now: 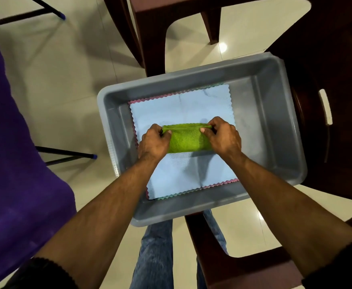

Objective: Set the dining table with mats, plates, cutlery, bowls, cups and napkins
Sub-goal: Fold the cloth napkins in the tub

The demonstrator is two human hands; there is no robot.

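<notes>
- Head view looks straight down into a grey tub (275, 113) in the middle of the frame, resting on a dark brown chair (338, 59) that runs along the right edge.
- My left hand (153, 143) and right hand (223, 137) both pinch the upper corners of a folded green napkin (186, 140), thumbs on the near face and fingers curled behind its top edge.
- That napkin sits at the centre of the tub, on top of a pale blue cloth (181, 109) that lies flat on the tub floor.
- I judge the step to be lifting the napkin out to carry it to the surface, which is not in view.
- To do it well, I would keep both pinches level and raise straight up, so the fold holds and the blue cloth is not dragged along.
- Clearing the tub wall before swinging sideways should stop the hanging edge from catching the rim.
- Napkin: thick, fuzzy, terry-like weave, soft and limp; it will sag between the hands.
- Blue cloth: thin, smooth, with zigzag-cut edges; pink and green layers of the same cut peek out beneath it.
- Tub: hard moulded plastic, rounded corners, sloped walls, slightly glossy.
- Floor (66, 69): shiny cream tiles; purple fabric (14, 163) fills the left of the frame.
</notes>
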